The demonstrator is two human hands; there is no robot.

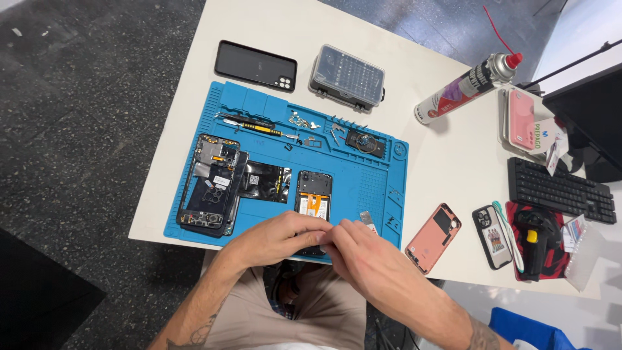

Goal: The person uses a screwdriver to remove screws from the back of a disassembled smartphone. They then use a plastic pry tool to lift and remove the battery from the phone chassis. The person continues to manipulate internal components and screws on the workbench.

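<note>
Both hands meet at the bench's near edge over the opened phone (pixel 314 201) on the blue mat (pixel 363 181) — left hand (pixel 275 238) grips its lower end to steady it; right hand (pixel 353 249) pinches there, contents hidden.

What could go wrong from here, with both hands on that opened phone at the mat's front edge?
1. The opened phone lies at the near edge of the blue mat, close to the table edge; the left hand and right hand cover its lower end, so a slip might push it off.
2. Loose small metal parts sit uncovered at the back of the mat; a bump could scatter them.
3. The spray can lies on its side and may roll.
</note>
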